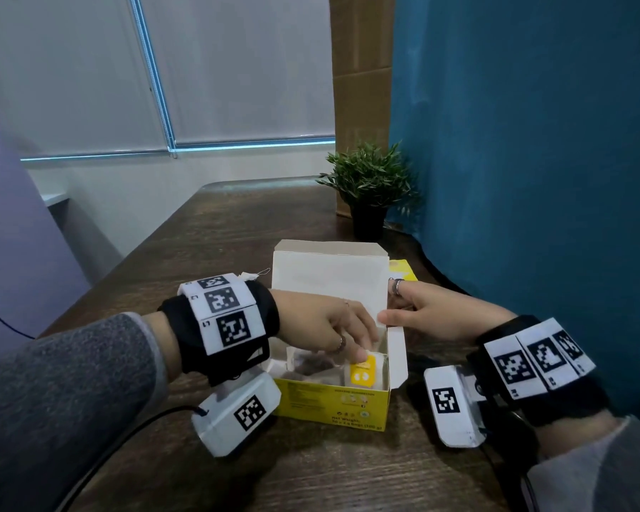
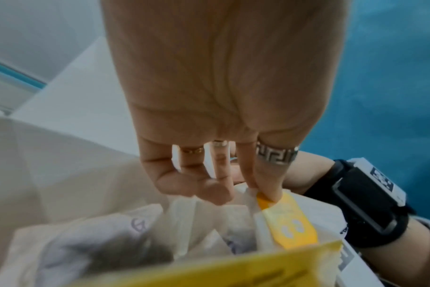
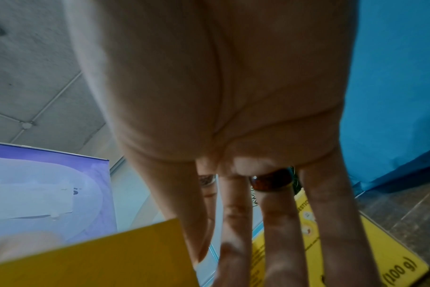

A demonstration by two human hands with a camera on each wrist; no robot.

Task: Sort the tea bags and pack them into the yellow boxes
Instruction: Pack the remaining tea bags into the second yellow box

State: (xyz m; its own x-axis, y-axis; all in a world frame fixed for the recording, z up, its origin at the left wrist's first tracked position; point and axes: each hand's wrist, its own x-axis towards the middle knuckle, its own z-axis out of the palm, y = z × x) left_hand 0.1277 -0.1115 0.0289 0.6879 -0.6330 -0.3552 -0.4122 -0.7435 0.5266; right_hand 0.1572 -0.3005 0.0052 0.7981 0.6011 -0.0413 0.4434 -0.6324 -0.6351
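Note:
An open yellow box (image 1: 333,404) stands mid-table with its white lid (image 1: 329,275) raised; several tea bags (image 1: 311,364) lie inside. My left hand (image 1: 361,354) reaches into the box and pinches the top of a tea bag with a yellow tag (image 1: 363,373). The left wrist view shows the left hand (image 2: 253,191) with thumb and forefinger on that yellow tag (image 2: 287,227), above the box's yellow rim (image 2: 233,268). My right hand (image 1: 388,312) holds the box's right edge, thumb in front, fingers behind. In its wrist view the right hand (image 3: 233,242) reaches past a yellow flap (image 3: 98,258).
A second yellow box (image 1: 401,269) lies flat behind the open one, also seen under my right fingers (image 3: 393,252). A loose tea bag (image 1: 252,276) sits behind my left wrist. A potted plant (image 1: 370,186) stands at the back, beside a blue partition (image 1: 532,179). The table (image 1: 218,234) is dark wood.

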